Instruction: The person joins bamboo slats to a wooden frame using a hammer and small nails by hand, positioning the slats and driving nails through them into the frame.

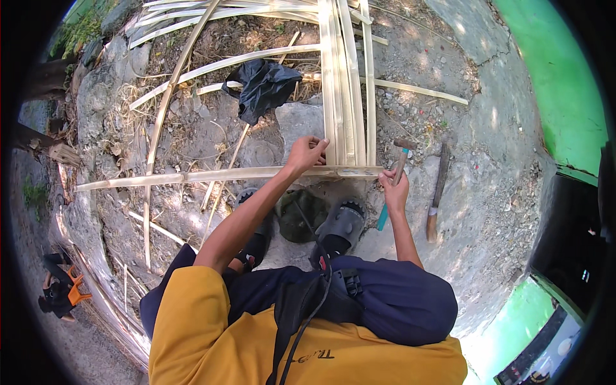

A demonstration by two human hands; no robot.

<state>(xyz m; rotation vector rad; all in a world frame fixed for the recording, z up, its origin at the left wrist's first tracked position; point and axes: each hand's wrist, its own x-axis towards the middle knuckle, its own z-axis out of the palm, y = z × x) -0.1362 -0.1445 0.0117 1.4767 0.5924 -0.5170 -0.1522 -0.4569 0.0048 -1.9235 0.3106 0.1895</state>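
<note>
Several pale bamboo strips (340, 83) lie side by side, running away from me. Across their near ends sits a long bamboo slat (244, 173) reaching far to the left. My left hand (308, 154) bends over this slat, its fingers closed at the left edge of the strips. At the slat's right end is my right hand (396, 190), closed around a hammer (383, 218) with a teal grip; its head points away from me. The thumb and fingertips of that hand touch the slat's end.
A machete (439, 192) with a wooden handle lies right of the hammer. Beyond my left hand, a black plastic bag (263, 88) rests on the ground among loose strips (167, 102). A dark green round object (301, 216) sits between my shoes. A green wall (558, 70) stands at right.
</note>
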